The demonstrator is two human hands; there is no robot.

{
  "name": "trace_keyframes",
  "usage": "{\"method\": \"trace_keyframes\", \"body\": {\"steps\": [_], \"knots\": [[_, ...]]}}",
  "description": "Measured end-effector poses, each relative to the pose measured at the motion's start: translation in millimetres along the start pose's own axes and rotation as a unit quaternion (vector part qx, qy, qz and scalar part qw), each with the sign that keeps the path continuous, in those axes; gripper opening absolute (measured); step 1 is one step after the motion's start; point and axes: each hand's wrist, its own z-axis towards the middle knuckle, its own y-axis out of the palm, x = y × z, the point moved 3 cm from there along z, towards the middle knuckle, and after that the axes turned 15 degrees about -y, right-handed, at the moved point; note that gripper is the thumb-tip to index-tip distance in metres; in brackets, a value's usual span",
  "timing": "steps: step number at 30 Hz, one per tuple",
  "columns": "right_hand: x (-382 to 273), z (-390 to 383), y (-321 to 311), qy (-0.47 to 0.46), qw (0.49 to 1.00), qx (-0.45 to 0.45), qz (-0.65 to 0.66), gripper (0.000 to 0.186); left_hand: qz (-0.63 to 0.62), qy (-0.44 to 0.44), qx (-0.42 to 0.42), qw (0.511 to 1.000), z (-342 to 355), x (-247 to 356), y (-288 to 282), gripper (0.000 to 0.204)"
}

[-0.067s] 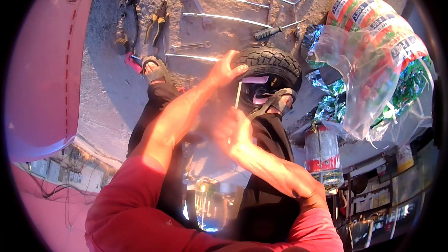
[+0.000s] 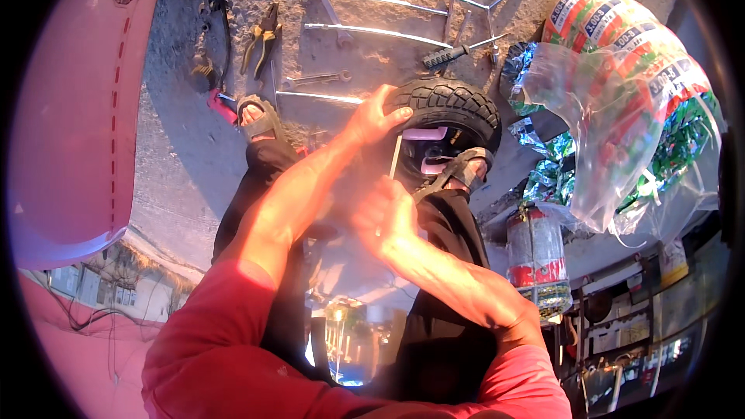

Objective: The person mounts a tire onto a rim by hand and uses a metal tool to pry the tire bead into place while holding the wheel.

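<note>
So the small black knobbly tyre (image 2: 454,105) is sitting on the dirt ground (image 2: 186,155) right in front of the person, wedged by the sandalled right foot (image 2: 458,171), with a pinkish rim (image 2: 427,136) showing in the middle. Left hand (image 2: 376,118) is stretched out with the fingers spread and laid over the near-left edge of the tread, touching it. Right hand (image 2: 384,213) sits closer in, just below the tyre, curled into a fist around a thin pale rod (image 2: 395,157) that points up toward the rim; can't tell if its tip actually touches anything. The hands are apart, one above the other. Beyond the tyre there's a row of long metal bars (image 2: 376,31), pliers (image 2: 262,39) off to the left, and a bunch of wrapped tyres in clear plastic (image 2: 621,85) on the right
</note>
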Motion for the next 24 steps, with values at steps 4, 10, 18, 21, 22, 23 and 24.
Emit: {"method": "trace_keyframes", "body": {"steps": [4,10,18,21,22,23,24], "knots": [[17,24,25,-0.031,0.998,0.026,0.046,0.025,-0.040,-0.047,-0.040,0.997,-4,14,1,0.072],[35,45,63,-0.064,0.990,0.018,0.126,0.026,-0.034,-0.045,-0.008,0.998,6,-8,3,0.060],[51,43,52,-0.091,0.993,0.027,0.066,0.014,-0.029,-0.071,0.004,0.997,-13,6,-5,0.073],[50,41,30,-0.097,0.994,0.013,0.040,0.014,0.008,-0.043,0.041,0.998,-17,0,-3,0.075],[47,38,28,-0.110,0.993,-0.003,0.039,0.014,0.009,-0.052,0.038,0.998,-18,-1,-2,0.076],[46,34,26,-0.106,0.994,0.007,0.036,0.014,0.011,-0.060,0.035,0.998,-20,-1,-2,0.078],[43,31,29,-0.105,0.994,0.014,0.034,0.015,0.012,-0.064,0.034,0.997,-18,2,-3,0.079]]}}
